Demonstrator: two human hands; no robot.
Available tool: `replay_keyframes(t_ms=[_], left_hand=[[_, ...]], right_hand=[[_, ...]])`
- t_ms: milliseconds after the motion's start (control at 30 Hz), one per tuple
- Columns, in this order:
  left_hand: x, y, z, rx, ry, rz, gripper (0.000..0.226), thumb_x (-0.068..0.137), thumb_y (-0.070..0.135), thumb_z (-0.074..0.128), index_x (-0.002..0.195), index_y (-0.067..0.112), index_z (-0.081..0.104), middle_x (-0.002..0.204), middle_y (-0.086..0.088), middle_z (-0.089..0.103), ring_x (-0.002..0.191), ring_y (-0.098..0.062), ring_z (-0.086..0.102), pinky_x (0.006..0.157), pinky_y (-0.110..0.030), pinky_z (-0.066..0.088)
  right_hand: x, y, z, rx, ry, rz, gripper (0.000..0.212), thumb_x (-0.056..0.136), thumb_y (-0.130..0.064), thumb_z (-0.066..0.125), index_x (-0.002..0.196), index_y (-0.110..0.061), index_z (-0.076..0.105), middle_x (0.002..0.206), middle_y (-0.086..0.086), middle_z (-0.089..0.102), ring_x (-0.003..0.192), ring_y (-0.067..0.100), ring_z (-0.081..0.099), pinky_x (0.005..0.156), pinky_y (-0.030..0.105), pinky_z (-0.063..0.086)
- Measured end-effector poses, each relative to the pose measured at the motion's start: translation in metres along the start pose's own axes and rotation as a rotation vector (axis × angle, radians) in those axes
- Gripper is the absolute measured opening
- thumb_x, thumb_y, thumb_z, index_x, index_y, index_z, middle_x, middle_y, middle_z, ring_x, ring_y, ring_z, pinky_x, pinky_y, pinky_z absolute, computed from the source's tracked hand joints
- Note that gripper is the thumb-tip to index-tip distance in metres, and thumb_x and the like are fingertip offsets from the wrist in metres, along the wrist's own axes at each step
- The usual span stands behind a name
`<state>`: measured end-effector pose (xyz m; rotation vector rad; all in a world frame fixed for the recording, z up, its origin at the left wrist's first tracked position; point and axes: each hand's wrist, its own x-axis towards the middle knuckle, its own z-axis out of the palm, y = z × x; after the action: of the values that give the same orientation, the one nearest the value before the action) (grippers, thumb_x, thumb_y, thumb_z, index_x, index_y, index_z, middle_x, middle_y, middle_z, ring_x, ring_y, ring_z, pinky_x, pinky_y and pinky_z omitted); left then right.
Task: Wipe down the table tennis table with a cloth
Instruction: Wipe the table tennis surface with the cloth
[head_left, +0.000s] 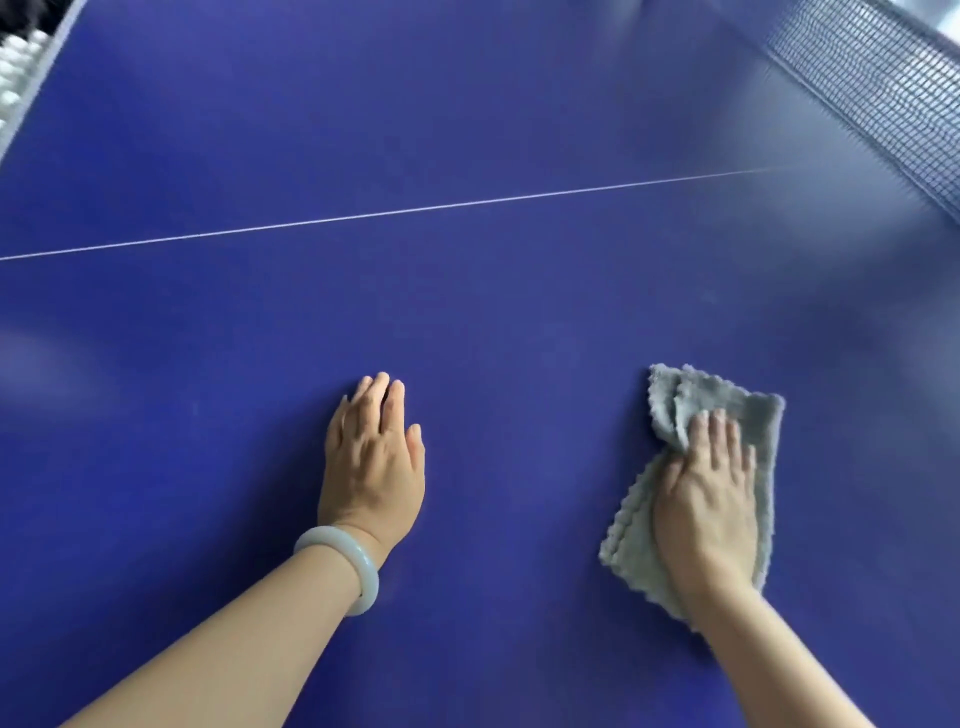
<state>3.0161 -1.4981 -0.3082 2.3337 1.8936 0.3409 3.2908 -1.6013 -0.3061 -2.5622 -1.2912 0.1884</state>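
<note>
Table tennis table (467, 130) shows blue surface, white line (395, 213), net (883, 88) at right.

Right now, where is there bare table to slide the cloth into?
Bare table lies between the left hand and the cloth, and ahead up to the white line and the net. Crowded only where the right hand presses the cloth.

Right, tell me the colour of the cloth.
The cloth is pale grey-green, seen in the head view.
</note>
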Motion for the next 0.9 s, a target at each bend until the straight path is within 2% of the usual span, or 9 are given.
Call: replay_keyframes(t_ms=[67, 167, 233, 333, 400, 533, 667, 767, 900], left_hand=[[-0.001, 0.002, -0.001, 0.006, 0.0, -0.011, 0.048, 0.097, 0.023, 0.047, 0.142, 0.004, 0.046, 0.148, -0.015, 0.043, 0.14, -0.031, 0.037, 0.116, -0.048, 0.03], [-0.001, 0.0, 0.001, 0.015, 0.012, -0.011, 0.048, 0.095, 0.019, 0.053, 0.14, 0.003, 0.048, 0.147, -0.015, 0.045, 0.138, -0.032, 0.041, 0.114, -0.048, 0.033], [0.0, -0.002, 0.002, 0.015, 0.027, -0.008, 0.047, 0.093, 0.016, 0.056, 0.138, 0.003, 0.05, 0.146, -0.014, 0.046, 0.137, -0.032, 0.042, 0.114, -0.047, 0.033], [-0.001, -0.002, 0.001, 0.038, 0.027, -0.012, 0.047, 0.093, 0.018, 0.054, 0.139, 0.006, 0.049, 0.146, -0.011, 0.046, 0.137, -0.029, 0.042, 0.114, -0.044, 0.032], [-0.001, -0.002, 0.002, 0.043, 0.006, -0.019, 0.048, 0.096, 0.022, 0.049, 0.143, 0.008, 0.045, 0.149, -0.008, 0.043, 0.14, -0.026, 0.038, 0.116, -0.042, 0.03], [0.0, -0.002, 0.003, 0.049, -0.047, -0.04, 0.051, 0.101, 0.03, 0.034, 0.149, 0.013, 0.034, 0.156, -0.004, 0.031, 0.146, -0.022, 0.025, 0.12, -0.04, 0.022], [0.0, -0.003, 0.005, 0.039, -0.052, -0.035, 0.052, 0.101, 0.032, 0.031, 0.15, 0.014, 0.032, 0.157, -0.004, 0.029, 0.147, -0.021, 0.022, 0.121, -0.041, 0.021], [-0.002, -0.001, 0.003, 0.044, -0.055, -0.027, 0.052, 0.101, 0.03, 0.033, 0.149, 0.013, 0.034, 0.156, -0.005, 0.032, 0.146, -0.023, 0.025, 0.121, -0.04, 0.02], [0.0, -0.001, 0.001, 0.012, -0.054, -0.03, 0.051, 0.1, 0.027, 0.039, 0.147, 0.009, 0.038, 0.155, -0.008, 0.033, 0.146, -0.024, 0.027, 0.121, -0.039, 0.018]], right_hand=[[-0.027, -0.038, 0.013, 0.008, -0.012, -0.186, 0.055, 0.103, -0.012, 0.027, 0.157, -0.005, 0.019, 0.165, 0.006, 0.007, 0.153, 0.017, 0.001, 0.124, 0.034, -0.002], [-0.032, -0.107, 0.035, 0.03, -0.157, -0.582, 0.058, 0.102, -0.024, 0.017, 0.159, -0.013, 0.012, 0.166, 0.002, 0.004, 0.153, 0.016, -0.002, 0.124, 0.032, -0.004], [-0.003, -0.147, 0.044, 0.061, -0.248, -0.733, 0.058, 0.103, -0.029, 0.011, 0.159, -0.015, 0.006, 0.167, -0.001, -0.001, 0.153, 0.013, -0.009, 0.124, 0.031, -0.011], [0.059, -0.171, 0.049, 0.058, -0.29, -0.862, 0.053, 0.108, -0.028, 0.018, 0.159, -0.017, 0.01, 0.167, -0.003, 0.004, 0.153, 0.01, -0.006, 0.122, 0.027, -0.013], [0.101, -0.16, 0.045, 0.054, -0.254, -0.8, 0.052, 0.109, -0.027, 0.02, 0.159, -0.017, 0.015, 0.167, -0.003, 0.008, 0.154, 0.012, -0.001, 0.123, 0.028, -0.008], [0.165, -0.081, 0.023, 0.003, -0.119, -0.287, 0.054, 0.106, -0.023, 0.025, 0.158, -0.009, 0.019, 0.166, 0.007, 0.012, 0.154, 0.02, 0.006, 0.125, 0.038, 0.002], [0.128, -0.047, 0.012, -0.003, -0.068, -0.067, 0.055, 0.106, -0.026, 0.02, 0.158, -0.008, 0.017, 0.166, 0.005, 0.009, 0.154, 0.019, 0.003, 0.125, 0.04, 0.0], [0.067, -0.087, 0.027, 0.009, -0.064, -0.162, 0.056, 0.105, -0.02, 0.02, 0.159, -0.01, 0.009, 0.167, 0.003, 0.001, 0.154, 0.017, -0.005, 0.125, 0.037, -0.005], [0.006, -0.163, 0.052, -0.001, -0.188, -0.576, 0.066, 0.097, -0.034, 0.005, 0.159, -0.011, 0.004, 0.166, 0.003, -0.005, 0.153, 0.017, -0.01, 0.123, 0.033, -0.014]])
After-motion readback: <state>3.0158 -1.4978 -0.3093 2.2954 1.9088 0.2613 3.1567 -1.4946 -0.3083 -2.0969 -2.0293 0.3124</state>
